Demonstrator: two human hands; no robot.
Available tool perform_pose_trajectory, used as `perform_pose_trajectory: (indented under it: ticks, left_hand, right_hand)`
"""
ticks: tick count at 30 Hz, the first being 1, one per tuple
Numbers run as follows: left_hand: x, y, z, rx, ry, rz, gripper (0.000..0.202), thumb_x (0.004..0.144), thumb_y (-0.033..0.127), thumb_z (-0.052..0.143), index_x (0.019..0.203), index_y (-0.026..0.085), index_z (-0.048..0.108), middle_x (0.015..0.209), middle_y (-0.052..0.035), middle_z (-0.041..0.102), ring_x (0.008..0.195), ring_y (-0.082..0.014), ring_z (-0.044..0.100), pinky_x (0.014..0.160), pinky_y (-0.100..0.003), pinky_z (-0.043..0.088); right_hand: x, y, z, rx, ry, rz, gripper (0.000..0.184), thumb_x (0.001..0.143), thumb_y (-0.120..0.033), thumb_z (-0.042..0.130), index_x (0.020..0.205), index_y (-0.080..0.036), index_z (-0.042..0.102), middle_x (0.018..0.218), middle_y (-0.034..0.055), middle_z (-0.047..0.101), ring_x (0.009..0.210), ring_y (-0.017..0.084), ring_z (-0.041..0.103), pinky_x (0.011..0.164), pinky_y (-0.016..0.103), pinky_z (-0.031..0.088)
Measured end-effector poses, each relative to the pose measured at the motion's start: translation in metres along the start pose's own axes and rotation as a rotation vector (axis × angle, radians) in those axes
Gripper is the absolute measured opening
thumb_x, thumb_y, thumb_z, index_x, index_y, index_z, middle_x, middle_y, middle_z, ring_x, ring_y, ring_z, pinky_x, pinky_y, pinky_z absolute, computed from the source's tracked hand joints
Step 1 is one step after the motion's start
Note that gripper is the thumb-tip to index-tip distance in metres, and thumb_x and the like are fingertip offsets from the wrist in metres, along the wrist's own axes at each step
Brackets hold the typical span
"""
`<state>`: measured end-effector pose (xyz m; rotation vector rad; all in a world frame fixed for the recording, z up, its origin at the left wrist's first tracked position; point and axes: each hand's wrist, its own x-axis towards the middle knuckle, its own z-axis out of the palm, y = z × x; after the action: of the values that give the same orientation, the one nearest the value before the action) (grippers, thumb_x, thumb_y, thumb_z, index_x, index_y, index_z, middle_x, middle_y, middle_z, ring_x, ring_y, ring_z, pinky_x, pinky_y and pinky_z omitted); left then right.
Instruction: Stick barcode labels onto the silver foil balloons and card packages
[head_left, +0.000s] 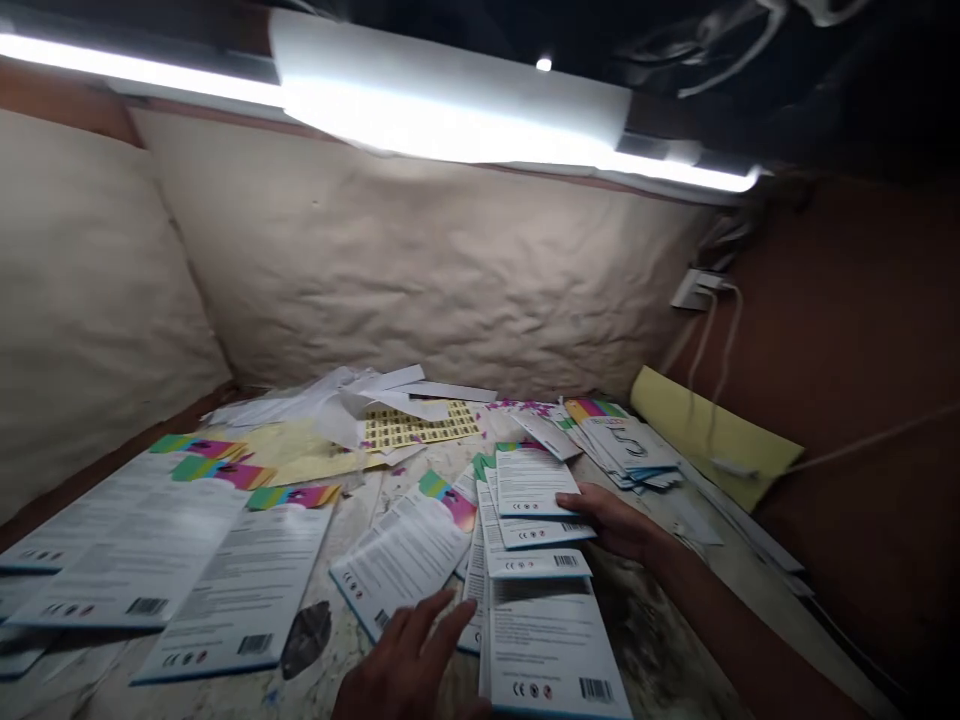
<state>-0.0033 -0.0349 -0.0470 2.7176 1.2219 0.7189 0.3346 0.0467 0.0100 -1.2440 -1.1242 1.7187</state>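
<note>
My right hand [616, 522] is closed on the right edge of some white printed cards [532, 485] with blue bottom edges and barcodes, its thumb on top. They overlap in a stepped row, and the nearest long card [555, 650] lies below them. My left hand [409, 655] is at the bottom, palm down with fingers apart. Its fingertips are by the lower ends of the cards left of the stack, and I cannot tell if they press on them. A tilted card [409, 555] with a green and pink top lies just beyond those fingers.
More printed cards [232, 590] overlap on the left of the worktop. At the back are white paper strips [397, 390] and a yellow sticker sheet [420, 425]. A card pile marked "5" [626, 445] and a yellow sheet [712, 435] are at right, near hanging cables [724, 350].
</note>
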Motion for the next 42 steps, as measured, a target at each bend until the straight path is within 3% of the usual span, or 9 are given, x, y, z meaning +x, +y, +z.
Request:
perform_pose_trajectory:
  ticks: [3,9,15,20,23,25,31,35,42]
  left_hand:
    - [0.024,0.003,0.027,0.149,0.029,0.257,0.074,0.085,0.037,0.063,0.149,0.039,0.026,0.146,-0.0048,0.047,0.127,-0.0297,0.051,0.094,-0.037,0.050]
    - [0.035,0.036,0.093,0.136,-0.097,0.432,0.063,0.092,0.034,0.055,0.148,0.045,0.026,0.146,-0.0049,0.046,0.128,-0.0295,0.051,0.097,-0.038,0.045]
    - [0.053,0.036,0.065,0.062,-0.278,0.351,0.086,0.079,0.059,0.064,0.151,0.034,0.023,0.153,-0.0138,0.031,0.134,-0.0385,0.041,0.102,-0.048,0.040]
    - [0.051,0.024,0.061,0.115,-0.186,0.415,0.080,0.085,0.069,0.046,0.152,0.033,0.020,0.146,-0.0110,0.044,0.128,-0.0288,0.051,0.098,-0.036,0.043]
    - [0.049,0.023,0.064,0.195,-0.069,0.473,0.077,0.087,0.068,0.043,0.151,0.031,0.024,0.143,-0.0103,0.049,0.124,-0.0268,0.054,0.096,-0.034,0.043]
    - [0.051,0.023,0.065,0.261,0.002,0.503,0.074,0.087,0.068,0.042,0.150,0.030,0.030,0.140,-0.0097,0.052,0.122,-0.0268,0.056,0.095,-0.035,0.043]
    - [0.053,0.014,0.081,0.431,0.179,0.570,0.060,0.092,0.058,0.044,0.146,0.033,0.037,0.133,-0.0024,0.061,0.114,-0.0214,0.059,0.089,-0.030,0.045]
    - [0.050,0.010,0.089,0.395,0.199,0.556,0.058,0.093,0.054,0.045,0.147,0.034,0.036,0.133,-0.0006,0.061,0.117,-0.0198,0.056,0.091,-0.028,0.044]
    - [0.049,0.012,0.082,0.333,0.165,0.556,0.060,0.093,0.053,0.047,0.147,0.030,0.035,0.137,-0.0033,0.057,0.120,-0.0208,0.054,0.096,-0.028,0.040]
  right_hand:
    - [-0.018,0.015,-0.016,-0.073,0.141,-0.072,0.054,0.077,-0.035,0.069,0.127,-0.015,0.058,0.126,0.0148,0.064,0.117,0.031,0.060,0.099,0.045,0.047]
    - [-0.031,0.042,-0.037,-0.536,0.619,-0.191,0.080,0.081,-0.039,0.062,0.151,-0.021,0.028,0.153,0.0132,0.035,0.139,0.029,0.036,0.111,0.045,0.032]
    - [-0.053,0.047,-0.040,-0.762,0.475,-0.179,0.091,0.073,-0.048,0.072,0.150,-0.024,0.030,0.157,0.0091,0.026,0.144,0.029,0.025,0.116,0.046,0.023]
    - [-0.053,0.039,-0.048,-0.691,0.424,-0.229,0.071,0.081,-0.048,0.065,0.143,-0.021,0.044,0.151,0.0114,0.038,0.138,0.028,0.038,0.113,0.044,0.030]
    - [-0.022,0.012,-0.071,-0.991,0.619,-0.336,0.047,0.093,-0.043,0.047,0.132,-0.018,0.057,0.151,0.0098,0.039,0.138,0.024,0.037,0.114,0.039,0.027]
    - [0.008,-0.007,-0.092,-1.232,0.758,-0.280,0.047,0.095,-0.033,0.043,0.139,-0.016,0.049,0.154,0.0098,0.032,0.143,0.023,0.027,0.116,0.037,0.020]
    - [0.075,-0.013,-0.133,-1.381,0.784,-0.020,0.064,0.084,-0.031,0.059,0.145,-0.025,0.041,0.156,0.0132,0.026,0.140,0.042,0.022,0.109,0.058,0.020]
    - [0.075,0.005,-0.147,-1.442,0.887,0.129,0.058,0.091,-0.026,0.044,0.148,-0.027,0.034,0.155,0.0181,0.025,0.136,0.048,0.025,0.100,0.066,0.023]
    - [0.060,0.008,-0.169,-1.523,0.906,0.184,0.056,0.094,-0.014,0.031,0.150,-0.020,0.031,0.153,0.0232,0.028,0.136,0.043,0.031,0.100,0.060,0.029]
